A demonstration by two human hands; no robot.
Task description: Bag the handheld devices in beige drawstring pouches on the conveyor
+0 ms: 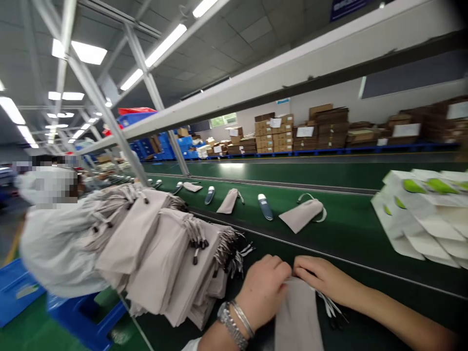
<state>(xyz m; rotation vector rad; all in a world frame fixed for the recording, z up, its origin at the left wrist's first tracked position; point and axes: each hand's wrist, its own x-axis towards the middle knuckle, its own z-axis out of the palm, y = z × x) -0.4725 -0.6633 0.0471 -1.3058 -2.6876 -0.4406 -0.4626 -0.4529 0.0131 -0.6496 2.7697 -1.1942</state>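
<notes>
A beige drawstring pouch (299, 317) lies in front of me, its mouth end pointing away. My left hand (263, 286), with a watch and a bangle at the wrist, is closed on the pouch's upper left edge. Bent fingers of my right hand (321, 279) pinch the same mouth from the right. Its cords (332, 308) trail out below the right hand. What lies inside the pouch is hidden. To the left of my hands rises a tall pile of similar pouches (161, 258), cords hanging from their ends.
Dark blue devices with white caps (265, 207) and pouches (302, 214) alternate along the green conveyor belt (340, 219). White-and-green folded cartons (427, 214) stand at right. A person in white (66, 243) sits at left beyond the pile. A metal frame (155, 97) spans overhead.
</notes>
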